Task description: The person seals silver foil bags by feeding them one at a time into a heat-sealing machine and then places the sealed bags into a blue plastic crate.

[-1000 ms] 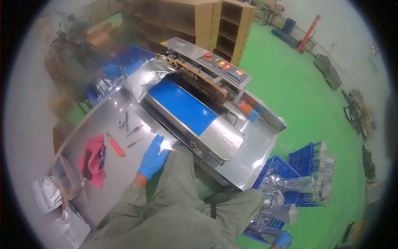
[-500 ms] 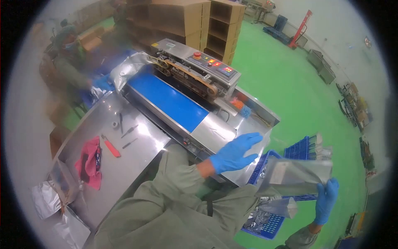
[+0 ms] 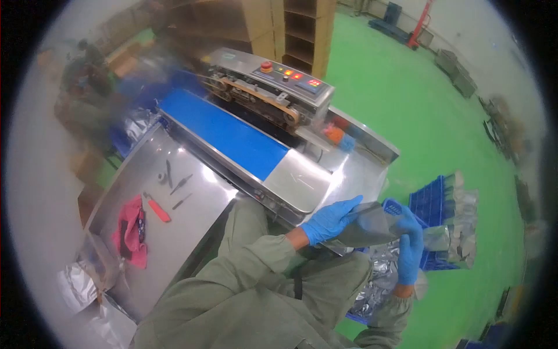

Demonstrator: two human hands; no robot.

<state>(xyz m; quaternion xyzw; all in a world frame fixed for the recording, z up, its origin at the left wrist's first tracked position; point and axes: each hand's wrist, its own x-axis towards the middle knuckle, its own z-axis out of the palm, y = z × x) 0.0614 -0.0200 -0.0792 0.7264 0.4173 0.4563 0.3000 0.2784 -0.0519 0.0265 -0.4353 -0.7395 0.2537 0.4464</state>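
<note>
A silvery foil pouch is held between my two blue-gloved hands, over the near right corner of the steel machine table. My left hand is closed on the pouch's left edge. Gripping its right side is my right hand, the fingers partly hidden by the pouch. Just beyond my left hand lies the steel end plate of the blue conveyor belt. Below my right hand, several foil pouches fill a blue basket, mostly hidden by my arm.
A band sealing machine with lit buttons stands behind the belt. Another blue crate with pouches is on the green floor at right. A pink cloth and a red-handled tool lie on the left steel table. A blurred person sits far left.
My right hand has brought the pouch leftward from over the basket, and my left hand, open before, now grips it too. The foil pouch at the belt's far end has left the belt.
</note>
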